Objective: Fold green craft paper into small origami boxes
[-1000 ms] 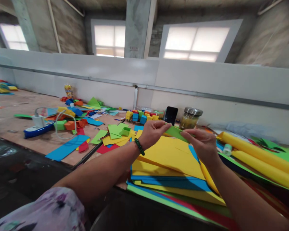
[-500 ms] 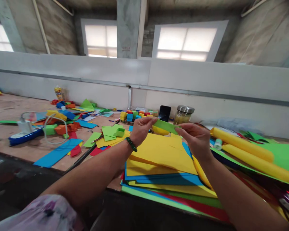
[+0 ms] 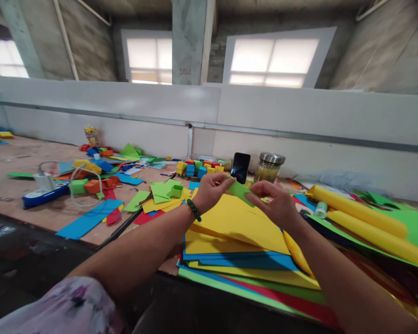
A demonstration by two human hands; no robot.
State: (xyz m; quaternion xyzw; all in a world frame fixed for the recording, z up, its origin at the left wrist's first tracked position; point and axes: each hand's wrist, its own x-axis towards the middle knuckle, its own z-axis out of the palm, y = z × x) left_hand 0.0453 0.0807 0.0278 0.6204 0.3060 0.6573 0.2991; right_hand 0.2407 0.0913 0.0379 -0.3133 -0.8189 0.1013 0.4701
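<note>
A strip of green foam sheet or thick paper [image 3: 240, 191] is stretched between my two hands. Its left end is pinched by my left hand [image 3: 212, 190], which has a dark green bead bracelet at the wrist. My right hand [image 3: 274, 200] pinches the other end between thumb and fingers. Both hands hover over a stack of coloured sheets [image 3: 233, 227], with yellow on top and blue, green and red edges below. Left of the stack, a small open green box [image 3: 176, 190] sits on cut green pieces [image 3: 158, 192].
Small coloured boxes [image 3: 200, 169], a black phone [image 3: 240, 167] and a lidded glass jar [image 3: 269, 168] stand at the back. Rolled yellow sheets [image 3: 362, 213] lie right. A blue-and-white power strip [image 3: 45, 192] with a cable and a blue strip [image 3: 90, 219] lie left.
My hands have come slightly closer together, and the green strip now tilts more, its right end lower. The camera view has shifted a little to the left.
</note>
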